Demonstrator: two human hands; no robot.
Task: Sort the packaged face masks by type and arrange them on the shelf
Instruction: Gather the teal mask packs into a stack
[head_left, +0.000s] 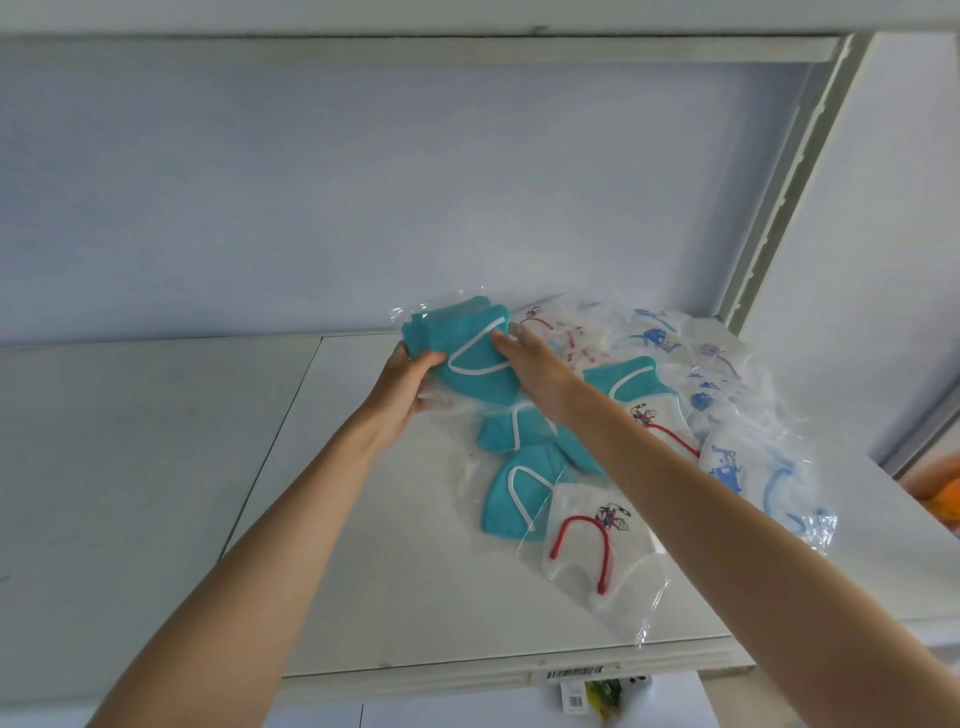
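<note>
- Teal masks in clear plastic bags, a small bundle (470, 353), held up just above the white shelf (395, 571), near its back edge.
- Left hand (405, 384) grips the bundle's left end: thumb curled over the top, fingers underneath, clamped on the bags.
- Right hand (530, 369) lies on the bundle's right side, fingers reaching over the top bag and touching it; whether they pinch it or only press, I cannot tell.
- Loose pile on the shelf, right of the hands and partly under the right forearm.
- More teal masks with white ear loops: one (626, 382) just right of the right wrist, one (501, 434) under the bundle, one (511, 499) nearer the front.
- White mask with red loops and a cartoon print (597, 551) nearest the shelf's front edge, overlapping the front teal one.
- Another red-looped one (657, 423) beside the forearm; more at the back, blurred.
- White masks with blue print and blue loops (737, 467) on the right side of the pile.
- Barcode label (574, 674) on the shelf's front lip.
</note>
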